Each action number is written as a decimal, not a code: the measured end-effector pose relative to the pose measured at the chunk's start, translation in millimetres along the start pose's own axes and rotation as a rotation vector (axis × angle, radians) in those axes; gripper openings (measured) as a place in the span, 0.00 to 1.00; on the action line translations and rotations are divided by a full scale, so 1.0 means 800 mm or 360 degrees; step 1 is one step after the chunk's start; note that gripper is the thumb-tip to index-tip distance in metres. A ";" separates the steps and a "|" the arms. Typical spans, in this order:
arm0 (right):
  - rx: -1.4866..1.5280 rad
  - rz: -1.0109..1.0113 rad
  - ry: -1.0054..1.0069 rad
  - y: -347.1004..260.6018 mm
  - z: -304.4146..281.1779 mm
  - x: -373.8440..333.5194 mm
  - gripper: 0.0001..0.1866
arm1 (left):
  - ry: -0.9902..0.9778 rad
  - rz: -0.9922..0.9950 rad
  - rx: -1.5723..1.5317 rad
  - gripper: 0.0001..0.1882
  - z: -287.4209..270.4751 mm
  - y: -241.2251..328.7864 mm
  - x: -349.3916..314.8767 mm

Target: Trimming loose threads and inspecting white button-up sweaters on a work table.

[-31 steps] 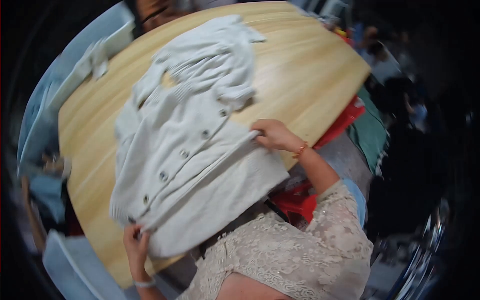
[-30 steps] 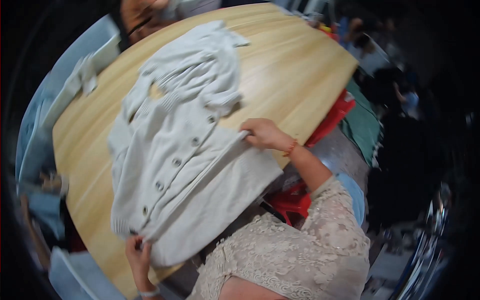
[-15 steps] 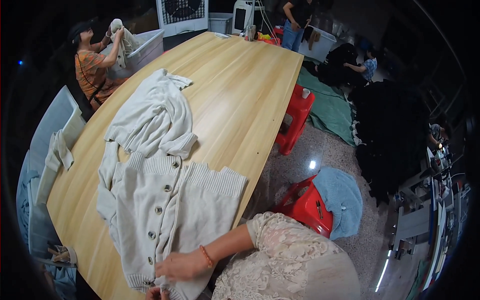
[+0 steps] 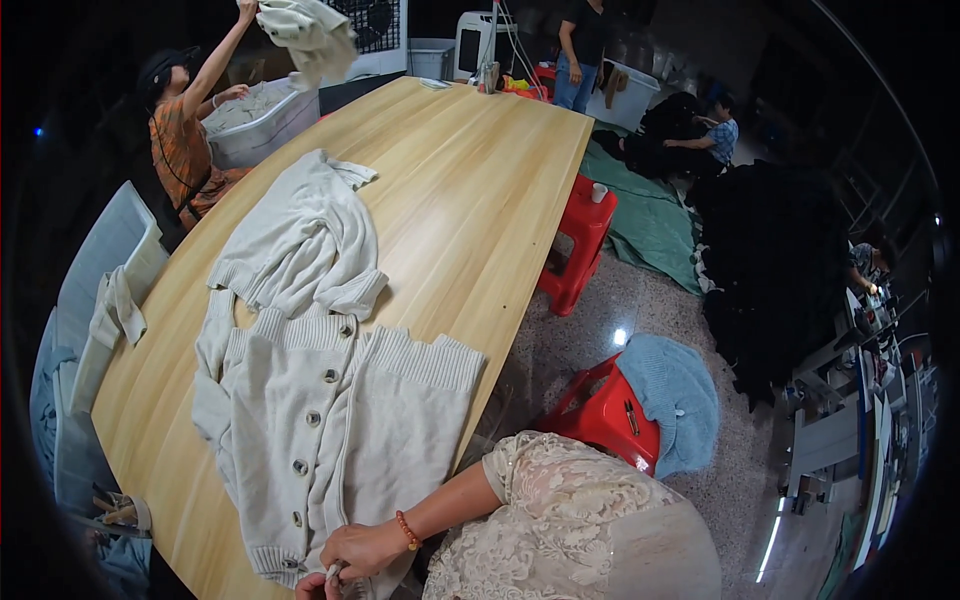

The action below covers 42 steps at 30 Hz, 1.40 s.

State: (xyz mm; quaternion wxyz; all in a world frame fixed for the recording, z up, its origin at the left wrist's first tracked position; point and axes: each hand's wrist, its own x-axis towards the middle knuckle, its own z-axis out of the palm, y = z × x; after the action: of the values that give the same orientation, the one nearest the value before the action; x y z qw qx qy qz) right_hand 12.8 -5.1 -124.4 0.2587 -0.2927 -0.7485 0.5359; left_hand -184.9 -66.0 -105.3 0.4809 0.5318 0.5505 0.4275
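Note:
A cream knitted cardigan (image 4: 265, 420) with dark buttons down its front lies spread on the wooden table, ribbed edge toward the far side. At its near end my right hand (image 4: 362, 548), with a beaded bracelet at the wrist, is closed on the ribbed cardigan edge. Beside it, my left hand (image 4: 318, 587) is partly cut off by the lower rim, its fingertips pinching the same edge. A small pale bit of knit shows between the two hands. Beyond this lies another cream knitted garment (image 4: 300, 235), crumpled, touching the cardigan.
The wooden table (image 4: 450, 190) stretches away from me. Red stools (image 4: 600, 425) stand at its right, one holding a blue knit (image 4: 672, 400) and a small dark tool. White bins (image 4: 110, 270) line the left. A co-worker (image 4: 180, 130) at far left lifts a cream garment (image 4: 308, 35). Dark fabric (image 4: 775, 270) is heaped right.
My right hand has moved slightly right and down and now pinches the edge close to my left hand. The far-left co-worker has raised the cream garment up out of the bin.

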 end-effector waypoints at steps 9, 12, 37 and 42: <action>-0.0075 -0.0133 0.0311 -0.007 -0.003 -0.015 0.10 | 0.0107 0.0154 0.0423 0.06 0.012 0.026 0.000; -0.0216 -0.0062 0.0290 -0.010 -0.007 -0.021 0.09 | -0.0045 0.0098 0.0376 0.04 -0.002 0.012 0.013; -0.0813 -0.0126 0.0186 -0.032 0.000 0.008 0.12 | 0.0033 -0.0189 0.0297 0.07 -0.016 0.005 0.060; -0.0628 -0.0214 0.0484 -0.034 0.003 0.014 0.19 | 0.0039 -0.0473 -0.0495 0.05 -0.007 0.008 0.043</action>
State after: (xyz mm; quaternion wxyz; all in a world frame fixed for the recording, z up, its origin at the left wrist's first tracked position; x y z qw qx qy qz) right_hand -0.8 -5.5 -98.0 0.3413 -0.3642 -0.8088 0.3110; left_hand -188.5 -30.8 -100.8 0.6082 0.3589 0.5561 0.4382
